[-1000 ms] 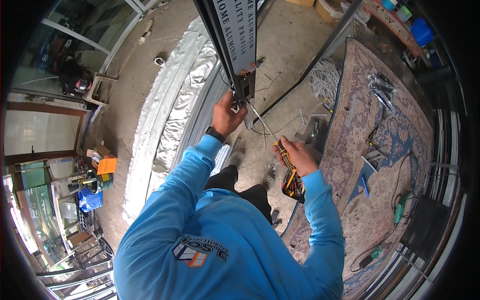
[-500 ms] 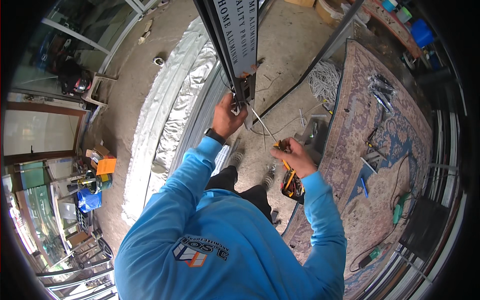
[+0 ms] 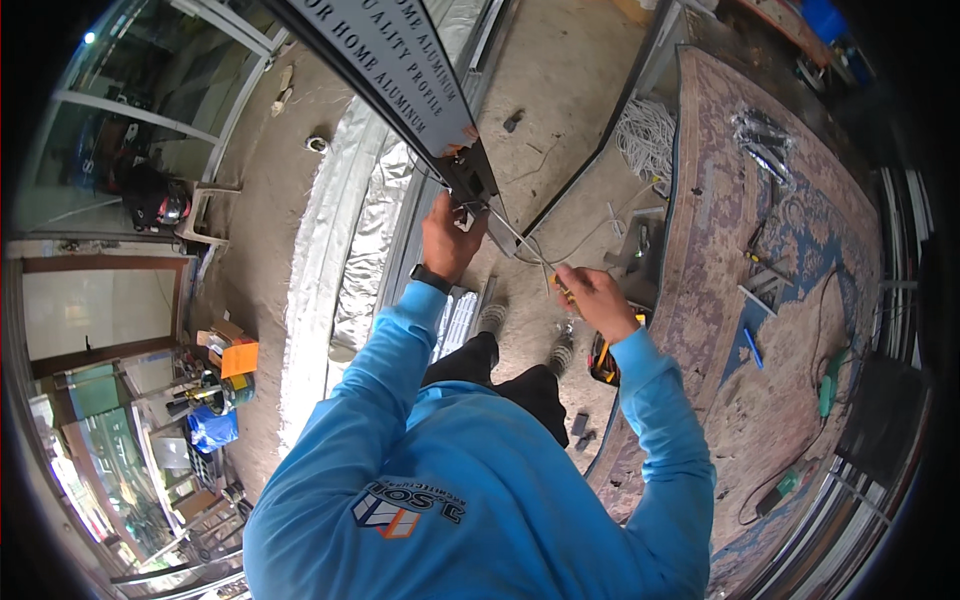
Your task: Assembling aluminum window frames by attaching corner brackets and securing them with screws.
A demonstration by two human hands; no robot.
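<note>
A long dark aluminium profile (image 3: 352, 98), its face covered by a light printed film, slants from the top edge down to my hands. Around its near end my left hand (image 3: 452, 240) is closed, thumb and fingers beside a small metal fitting (image 3: 464, 216) that I cannot make out fully. My right hand (image 3: 598, 302) is closed on the yellow handle of a screwdriver (image 3: 522, 240). Its thin shaft points up and left, and the tip meets the profile's end close to my left fingers. A thin cable loops below that end.
Long silver-wrapped profiles (image 3: 335, 230) lie on the floor to the left. At the right spreads a patterned rug (image 3: 690, 330) bearing tools and a blue marker (image 3: 752, 348). A coil of white cord (image 3: 645, 140) lies beside it. A tool pouch (image 3: 604, 362) shows below my right forearm.
The profile now leans more to the left in the picture, and its near end has shifted slightly. My right hand, still on the screwdriver, is a little further right. The whole view has turned slightly.
</note>
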